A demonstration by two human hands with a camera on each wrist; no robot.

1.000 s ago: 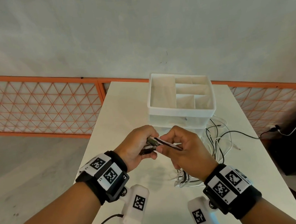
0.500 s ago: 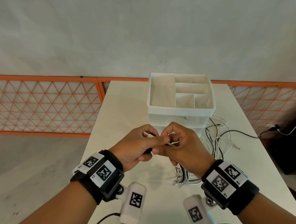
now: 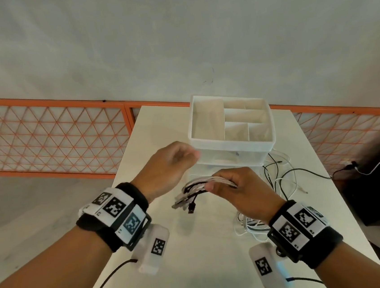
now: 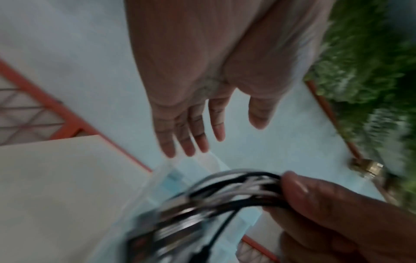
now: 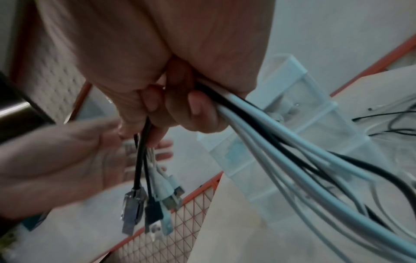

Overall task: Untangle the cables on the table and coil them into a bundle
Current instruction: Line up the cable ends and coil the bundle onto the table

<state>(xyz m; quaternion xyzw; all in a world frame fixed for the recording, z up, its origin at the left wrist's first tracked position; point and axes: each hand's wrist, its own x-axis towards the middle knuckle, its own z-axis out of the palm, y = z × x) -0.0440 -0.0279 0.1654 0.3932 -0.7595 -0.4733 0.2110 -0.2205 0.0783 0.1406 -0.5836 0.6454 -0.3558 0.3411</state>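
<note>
My right hand grips a bunch of black and white cables above the white table. Their plug ends hang out to the left of the fist. The right wrist view shows my fingers curled round the cables, with the plugs dangling below. My left hand hovers up and to the left, apart from the bunch. In the left wrist view its fingers are straight and spread, holding nothing. The rest of the cables lie tangled on the table under and right of my right wrist.
A white divided organiser box stands on the table just beyond my hands. An orange lattice railing runs behind the table. A dark object with a white lead sits off the table's right edge.
Both hands were together on the plug ends. The left hand has now let go and swung up and left, fingers opening. The right hand keeps the bunch and has dropped slightly.
</note>
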